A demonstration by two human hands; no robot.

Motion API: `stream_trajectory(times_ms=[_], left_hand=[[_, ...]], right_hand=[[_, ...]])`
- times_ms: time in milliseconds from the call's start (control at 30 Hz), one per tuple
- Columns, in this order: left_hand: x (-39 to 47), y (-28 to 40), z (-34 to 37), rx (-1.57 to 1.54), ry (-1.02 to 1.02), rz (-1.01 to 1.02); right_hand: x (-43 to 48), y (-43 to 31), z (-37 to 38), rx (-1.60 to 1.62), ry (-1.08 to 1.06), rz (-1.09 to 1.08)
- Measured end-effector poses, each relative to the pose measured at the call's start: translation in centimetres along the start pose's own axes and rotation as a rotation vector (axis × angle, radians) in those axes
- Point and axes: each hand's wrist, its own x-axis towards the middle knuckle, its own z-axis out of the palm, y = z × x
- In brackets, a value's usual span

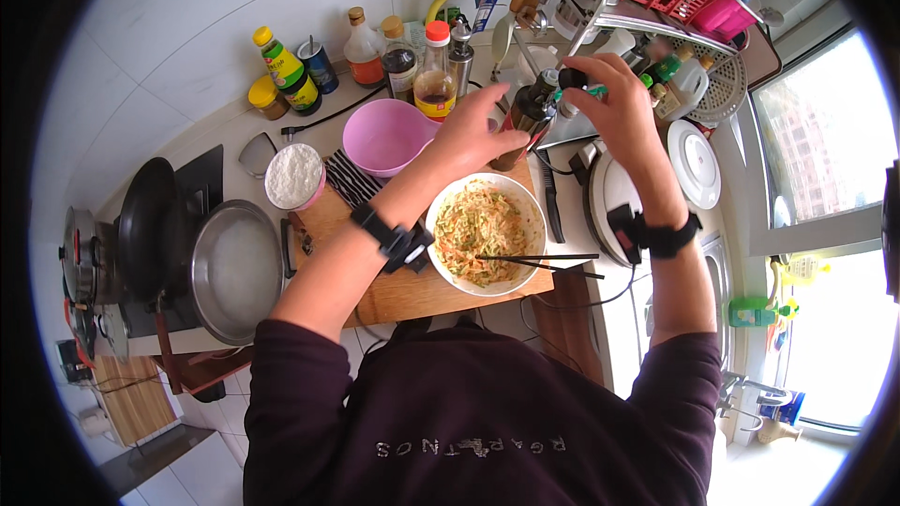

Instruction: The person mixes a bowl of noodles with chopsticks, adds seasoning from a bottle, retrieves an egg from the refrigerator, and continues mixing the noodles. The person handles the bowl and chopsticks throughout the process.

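Observation:
My left hand (478, 130) is around the lower part of a dark glass bottle (532, 112), its thumb across the near side; some fingers are hidden. The bottle stands behind a white bowl (540, 214), with its neck uncovered. Just right of the neck, my right hand (613, 95) pinches a round black cap (572, 78) between thumb and fingers. Shredded vegetable mixture (478, 228), pale with orange and green bits, fills the bowl. A pair of black chopsticks (562, 258) rests in it, ends sticking out to the right over the rim.
Under the bowl lies a wooden board (401, 299). A pink bowl (383, 137), a bowl of white flour (294, 176) and a steel pan (238, 270) stand leftward. Sauce bottles (434, 77) line the wall. A black-handled knife (552, 204) lies right of the bowl.

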Motion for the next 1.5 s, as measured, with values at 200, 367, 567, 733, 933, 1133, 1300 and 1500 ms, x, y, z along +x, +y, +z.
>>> stream_trajectory(times_ms=[200,367,567,733,933,1133,1300,1500], left_hand=[[4.5,-1.5,1.9,0.184,-0.014,0.117],[5.8,-2.4,2.5,0.07,-0.073,0.115],[6.0,-3.5,2.7,0.06,-0.08,0.182],[5.8,-3.6,2.6,0.116,-0.062,0.149],[6.3,-4.4,2.6,0.022,-0.096,0.141],[6.6,-4.9,3.1,0.039,-0.11,0.176],[6.6,-4.2,3.4,-0.173,-0.163,0.134],[4.9,-3.1,4.7,0.056,-0.014,0.157]], right_hand=[[2.9,2.8,0.8,-0.073,-0.222,-0.04],[3.7,2.7,0.4,-0.098,-0.296,-0.2],[4.4,1.2,1.2,-0.393,-0.258,-0.121],[5.1,-1.0,1.8,-0.82,-0.399,0.112],[3.8,0.5,0.4,-0.391,-0.332,-0.216],[5.1,0.5,0.9,-0.606,-0.393,-0.159],[4.9,0.6,0.0,-0.572,-0.369,-0.06],[3.0,2.0,1.4,-0.439,-0.289,-0.158]])
